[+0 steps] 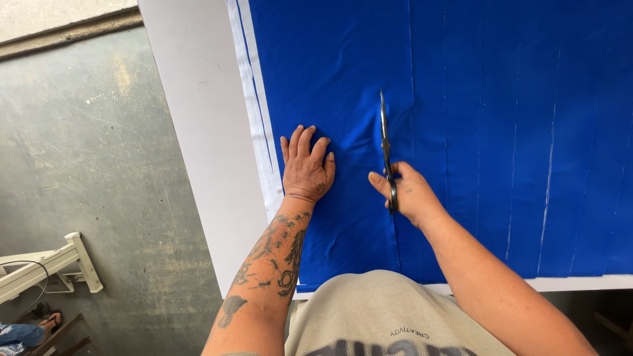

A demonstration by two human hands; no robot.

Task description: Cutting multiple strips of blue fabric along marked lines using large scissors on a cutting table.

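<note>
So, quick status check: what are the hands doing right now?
Left hand flat on blue fabric, pinning it. Right hand, grip shut on scissors, blades along the cut. Nothing in the way.

Matt blue cloth (pixel 461 132), dark metal scissors (pixel 385 148), smooth white table (pixel 198 132)

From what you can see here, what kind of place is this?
Probably a sewing or fabric-cutting workshop: wide blue cloth spread over a long white cutting table, scissors in the right hand, left hand flat on it, bare concrete floor.

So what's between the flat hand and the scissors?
Only bare blue cloth, slightly wrinkled, lies between the left hand and the scissors, in the head view.
</note>
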